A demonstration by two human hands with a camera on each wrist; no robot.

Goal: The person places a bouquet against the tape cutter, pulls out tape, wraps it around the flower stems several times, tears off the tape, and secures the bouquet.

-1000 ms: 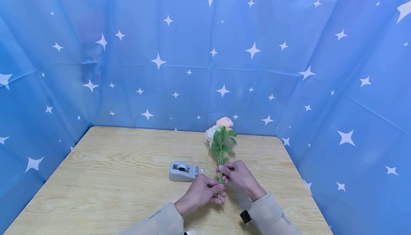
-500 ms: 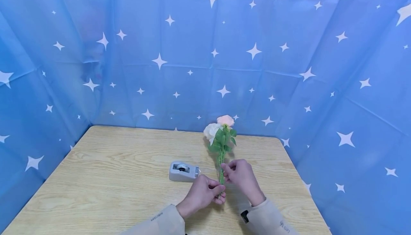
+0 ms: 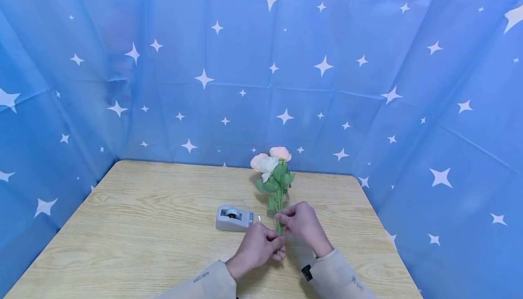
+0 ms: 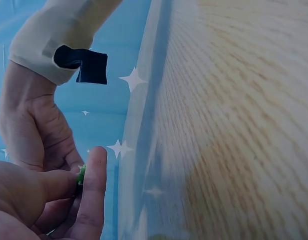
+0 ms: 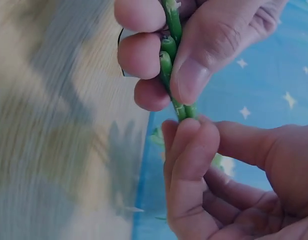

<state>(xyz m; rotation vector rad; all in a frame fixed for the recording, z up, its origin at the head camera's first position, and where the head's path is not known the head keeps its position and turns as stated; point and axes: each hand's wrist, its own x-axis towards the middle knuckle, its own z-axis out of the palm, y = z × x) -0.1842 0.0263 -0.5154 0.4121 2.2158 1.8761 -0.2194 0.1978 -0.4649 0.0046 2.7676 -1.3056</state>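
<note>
A small bunch of flowers, its green stems (image 3: 279, 201) together, stands over the table in the head view. On top are a white bloom (image 3: 268, 164) and two pink blooms (image 3: 280, 153), with green leaves (image 3: 280, 176) below them. My left hand (image 3: 258, 247) pinches the low ends of the stems between thumb and fingers. Just above it, my right hand (image 3: 304, 226) pinches the same stems. Cut stem tips (image 5: 166, 57) stick out between the left hand's thumb and fingers in the right wrist view. A grey tape dispenser (image 3: 234, 218) stands left of the stems.
The dispenser holds a roll of clear tape (image 3: 232, 213); a small bright glint shows off its cutter end, and how far any tape reaches is unclear. The wooden table (image 3: 143, 235) backs onto a blue star-patterned curtain (image 3: 245, 54), which also hangs at both sides.
The bunch has turned and its blooms have shifted left, bringing a second pink bloom into view. My right hand has regripped the stems; the left hand has hardly moved.
</note>
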